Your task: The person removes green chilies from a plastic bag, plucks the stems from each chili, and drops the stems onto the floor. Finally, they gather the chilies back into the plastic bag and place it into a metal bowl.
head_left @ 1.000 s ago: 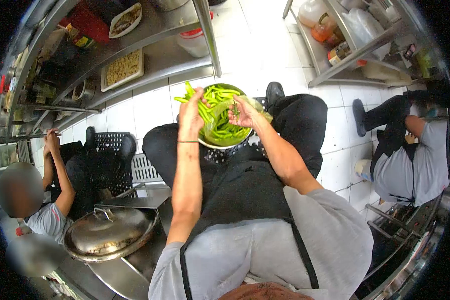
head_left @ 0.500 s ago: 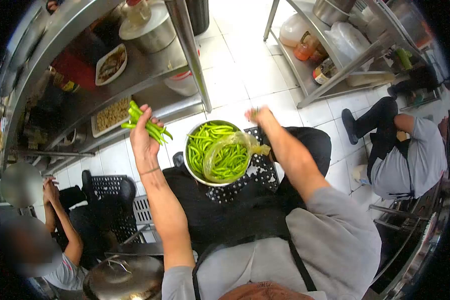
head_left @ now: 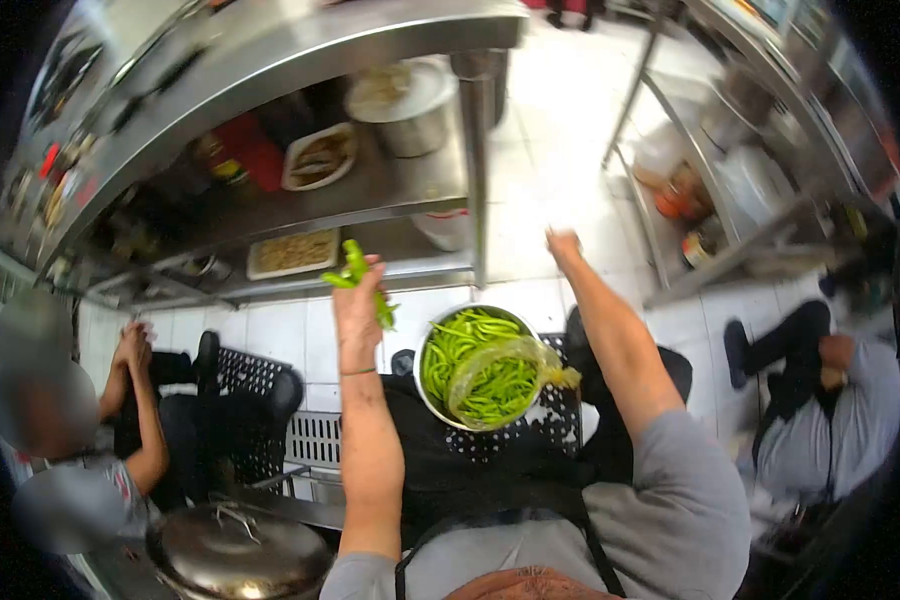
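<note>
My left hand (head_left: 358, 305) is closed around several long green chili peppers (head_left: 355, 262), which stick out on both sides of the fingers. It is raised to the left of a round metal pot (head_left: 426, 402) on my lap. More green chili peppers (head_left: 470, 340) fill the pot. A clear plastic bag (head_left: 515, 352) lies over part of them, its gathered end hanging past the right rim. Beyond the pot, to the upper right, my right hand (head_left: 564, 244) is stretched out with fingers curled in. Blur hides what, if anything, it holds.
A steel table with a lower shelf (head_left: 420, 190) stands front left, holding a lidded pot (head_left: 410, 110) and trays of food. Another steel rack (head_left: 715, 215) is at right. People sit on both sides. A large lidded pan (head_left: 240, 550) stands at lower left.
The view has turned, so the surroundings sit farther right and lower. My right arm reaches straighter away from me; my left hand still holds the chili peppers.
</note>
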